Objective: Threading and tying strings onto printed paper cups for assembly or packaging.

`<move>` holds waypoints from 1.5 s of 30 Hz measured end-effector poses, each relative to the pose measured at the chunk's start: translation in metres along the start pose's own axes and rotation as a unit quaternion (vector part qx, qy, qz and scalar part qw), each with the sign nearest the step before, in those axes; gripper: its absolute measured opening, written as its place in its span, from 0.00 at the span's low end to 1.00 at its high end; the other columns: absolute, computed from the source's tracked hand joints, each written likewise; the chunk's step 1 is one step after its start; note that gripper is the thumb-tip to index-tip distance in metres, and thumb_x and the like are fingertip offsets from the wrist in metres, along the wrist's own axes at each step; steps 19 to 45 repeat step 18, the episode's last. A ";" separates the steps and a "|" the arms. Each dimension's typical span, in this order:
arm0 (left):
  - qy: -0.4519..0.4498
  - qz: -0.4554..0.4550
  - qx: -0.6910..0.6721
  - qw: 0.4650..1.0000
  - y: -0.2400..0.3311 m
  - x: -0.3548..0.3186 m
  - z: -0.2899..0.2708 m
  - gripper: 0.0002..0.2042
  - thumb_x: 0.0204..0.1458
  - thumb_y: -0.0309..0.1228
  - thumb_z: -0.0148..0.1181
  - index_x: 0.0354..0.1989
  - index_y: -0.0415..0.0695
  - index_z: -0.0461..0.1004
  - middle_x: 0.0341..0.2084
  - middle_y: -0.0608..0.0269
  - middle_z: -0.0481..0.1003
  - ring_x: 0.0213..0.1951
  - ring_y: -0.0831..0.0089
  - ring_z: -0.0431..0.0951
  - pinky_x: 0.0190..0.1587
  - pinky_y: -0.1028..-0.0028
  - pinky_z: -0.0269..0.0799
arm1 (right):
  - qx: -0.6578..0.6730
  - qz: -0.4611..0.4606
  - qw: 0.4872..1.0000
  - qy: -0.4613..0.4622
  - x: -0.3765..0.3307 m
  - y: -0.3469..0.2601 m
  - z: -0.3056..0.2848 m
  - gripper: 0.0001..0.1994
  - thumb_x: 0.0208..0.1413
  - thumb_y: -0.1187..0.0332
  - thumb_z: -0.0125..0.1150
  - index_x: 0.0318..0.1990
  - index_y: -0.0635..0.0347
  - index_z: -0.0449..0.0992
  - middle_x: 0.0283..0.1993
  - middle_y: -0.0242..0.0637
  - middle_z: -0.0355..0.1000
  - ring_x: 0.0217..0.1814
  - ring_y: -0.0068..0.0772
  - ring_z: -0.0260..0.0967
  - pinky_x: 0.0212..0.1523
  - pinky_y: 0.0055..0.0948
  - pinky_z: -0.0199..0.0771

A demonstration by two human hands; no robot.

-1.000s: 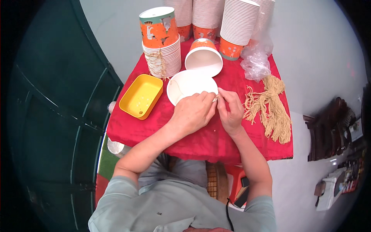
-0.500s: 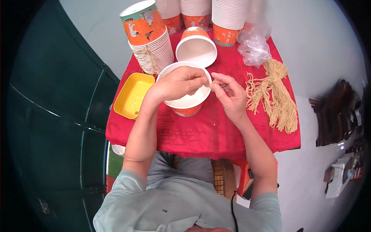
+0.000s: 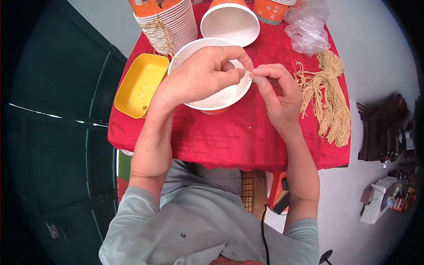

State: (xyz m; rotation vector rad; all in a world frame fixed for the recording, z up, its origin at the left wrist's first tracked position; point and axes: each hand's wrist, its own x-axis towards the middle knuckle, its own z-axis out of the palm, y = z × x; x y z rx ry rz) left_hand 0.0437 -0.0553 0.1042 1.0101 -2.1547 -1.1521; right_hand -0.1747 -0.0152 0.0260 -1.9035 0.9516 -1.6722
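Observation:
A white-lined paper bucket (image 3: 207, 102) with an orange outside stands upright in front of me. My left hand (image 3: 205, 75) reaches across its mouth, thumb and forefinger curled to a pinch above the right rim. Just outside that rim my right hand (image 3: 278, 90) pinches too, its fingertips almost meeting the left ones. Between the fingertips shows a short bit of pale cord (image 3: 250, 78); most of it is covered by the fingers. A bundle of tan cords (image 3: 329, 101) lies to the right of my right hand.
Left of the bucket is a yellow tray (image 3: 129, 86) holding small pale bits. Behind it rises a stack of nested buckets (image 3: 179, 28) with cords hanging on its side. Another bucket (image 3: 229, 24) lies tipped toward me. A crumpled clear plastic bag (image 3: 307, 35) sits at the back right.
The view has shifted, so the tabletop looks nearer and higher in the picture. My left forefinger has lifted and arched more; both hands stay together at the bucket's right rim.

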 end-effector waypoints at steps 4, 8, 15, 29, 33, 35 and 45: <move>0.001 0.011 -0.016 1.000 -0.005 -0.002 -0.003 0.08 0.67 0.32 0.64 0.49 0.44 0.83 0.20 0.78 0.68 0.23 0.90 0.64 0.27 0.81 0.58 | 0.040 0.033 0.999 -0.007 -0.002 0.001 0.003 0.04 0.70 0.75 0.67 0.49 0.63 0.81 0.45 0.35 0.79 0.46 0.25 0.78 0.48 0.26 0.79; 0.026 0.063 -0.014 0.998 -0.012 0.000 0.003 0.09 0.65 0.34 0.68 0.46 0.42 0.85 0.27 0.71 0.75 0.32 0.83 0.74 0.35 0.77 0.69 | 0.123 0.087 0.989 -0.012 -0.004 -0.002 0.002 0.04 0.72 0.73 0.66 0.50 0.62 0.82 0.47 0.31 0.78 0.48 0.20 0.76 0.51 0.23 0.77; 0.023 0.119 0.022 0.992 -0.012 0.002 0.003 0.10 0.62 0.34 0.71 0.45 0.41 0.85 0.34 0.65 0.80 0.41 0.75 0.80 0.48 0.71 0.76 | 0.132 0.082 0.987 -0.038 -0.005 0.003 -0.005 0.07 0.73 0.73 0.65 0.54 0.63 0.82 0.51 0.31 0.79 0.50 0.18 0.76 0.53 0.22 0.77; 0.007 0.088 0.015 0.996 -0.008 0.003 0.004 0.10 0.62 0.34 0.71 0.45 0.40 0.85 0.36 0.63 0.81 0.43 0.74 0.80 0.50 0.71 0.76 | 0.151 0.092 0.984 -0.030 -0.006 0.004 -0.004 0.07 0.73 0.74 0.65 0.54 0.61 0.83 0.55 0.32 0.81 0.53 0.18 0.76 0.55 0.22 0.76; 0.007 0.088 0.015 0.996 -0.008 0.003 0.004 0.10 0.62 0.34 0.71 0.45 0.40 0.85 0.36 0.63 0.81 0.43 0.74 0.80 0.50 0.71 0.76 | 0.151 0.092 0.984 -0.030 -0.006 0.004 -0.004 0.07 0.73 0.74 0.65 0.54 0.61 0.83 0.55 0.32 0.81 0.53 0.18 0.76 0.55 0.22 0.76; 0.007 0.088 0.015 0.996 -0.008 0.003 0.004 0.10 0.62 0.34 0.71 0.45 0.40 0.85 0.36 0.63 0.81 0.43 0.74 0.80 0.50 0.71 0.76 | 0.151 0.092 0.984 -0.030 -0.006 0.004 -0.004 0.07 0.73 0.74 0.65 0.54 0.61 0.83 0.55 0.32 0.81 0.53 0.18 0.76 0.55 0.22 0.76; 0.007 0.088 0.015 0.996 -0.008 0.003 0.004 0.10 0.62 0.34 0.71 0.45 0.40 0.85 0.36 0.63 0.81 0.43 0.74 0.80 0.50 0.71 0.76 | 0.151 0.092 0.984 -0.030 -0.006 0.004 -0.004 0.07 0.73 0.74 0.65 0.54 0.61 0.83 0.55 0.32 0.81 0.53 0.18 0.76 0.55 0.22 0.76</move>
